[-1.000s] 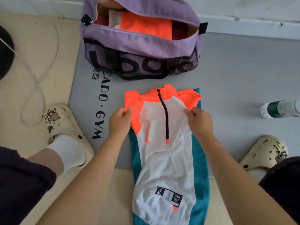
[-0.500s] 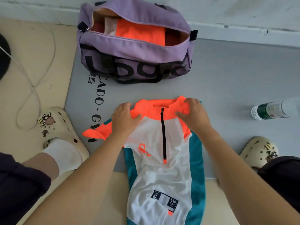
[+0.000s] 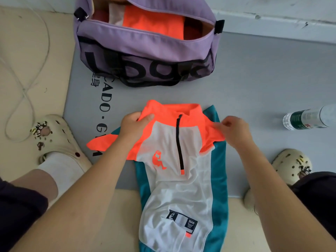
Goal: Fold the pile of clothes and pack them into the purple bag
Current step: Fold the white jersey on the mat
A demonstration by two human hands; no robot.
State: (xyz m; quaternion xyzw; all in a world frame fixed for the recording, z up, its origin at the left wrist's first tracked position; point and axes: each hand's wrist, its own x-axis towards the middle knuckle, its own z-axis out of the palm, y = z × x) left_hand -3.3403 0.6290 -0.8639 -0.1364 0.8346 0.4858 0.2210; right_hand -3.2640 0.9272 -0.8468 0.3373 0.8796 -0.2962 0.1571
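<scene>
Orange and white mesh, this is the zip-neck shirt [image 3: 174, 179] lying face up on the grey mat [image 3: 263, 79] in front of me, its lower hem cut off by the bottom edge of the view. My left hand [image 3: 134, 126] has its grip closed on the orange shoulder, thumb on top, and the fingers underneath are hidden by the cloth. My right hand [image 3: 234, 131] is at the other shoulder; it is blurred, the fingers look curled on the orange edge, but I cannot tell for sure if they pinch it. Under the shirt lies a teal garment [image 3: 220, 179], only its side borders are visible. The left orange sleeve [image 3: 101, 141] sticks out behind my forearm.

The purple bag [image 3: 145, 51] stands open on the mat beyond the shirt, well apart from it, its top cut off by the frame. Inside I see a folded orange piece [image 3: 154, 20] and something pale beside it, hard to make out. A plastic bottle [image 3: 307, 118] lies at the right.
</scene>
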